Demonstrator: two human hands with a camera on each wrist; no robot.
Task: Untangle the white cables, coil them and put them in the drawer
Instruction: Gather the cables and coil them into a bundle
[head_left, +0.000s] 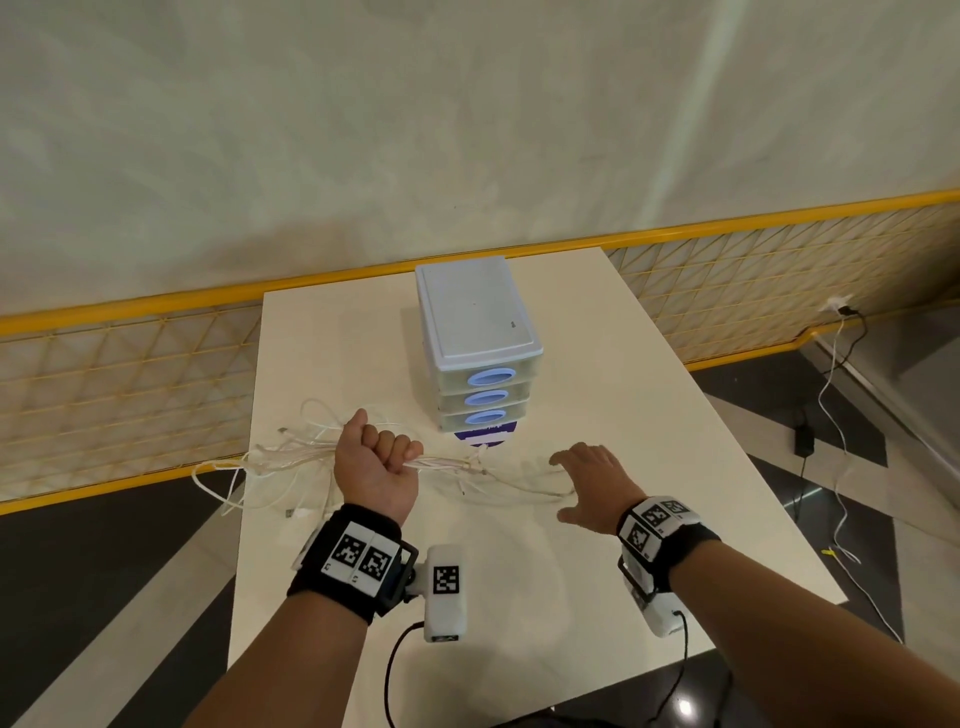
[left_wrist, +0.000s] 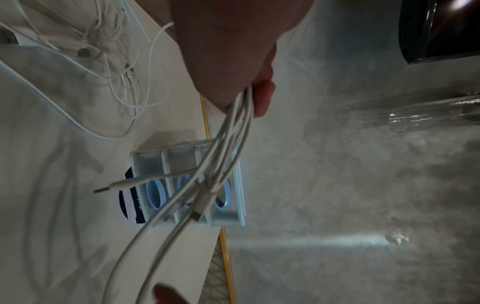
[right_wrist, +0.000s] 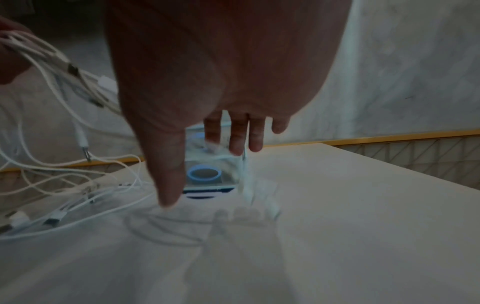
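A tangle of white cables (head_left: 291, 457) sprawls over the left part of the white table (head_left: 519, 597), some loops hanging past its left edge. My left hand (head_left: 382, 449) grips a bundle of these cables (left_wrist: 233, 131) in a fist above the table; plug ends dangle from it. Strands trail right from the fist toward my right hand (head_left: 589, 480), which hovers open with fingers spread (right_wrist: 233, 133) just above the table and the cable ends (head_left: 519, 488). The small drawer unit (head_left: 475, 338), pale with three blue oval handles, stands behind the hands; its drawers look closed.
A dark blue round sticker (head_left: 485, 436) lies under the drawer unit's front. A yellow mesh fence (head_left: 130, 374) runs behind the table. On the floor at right lie a wall-plugged white cord (head_left: 836, 415) and a black adapter (head_left: 804, 439).
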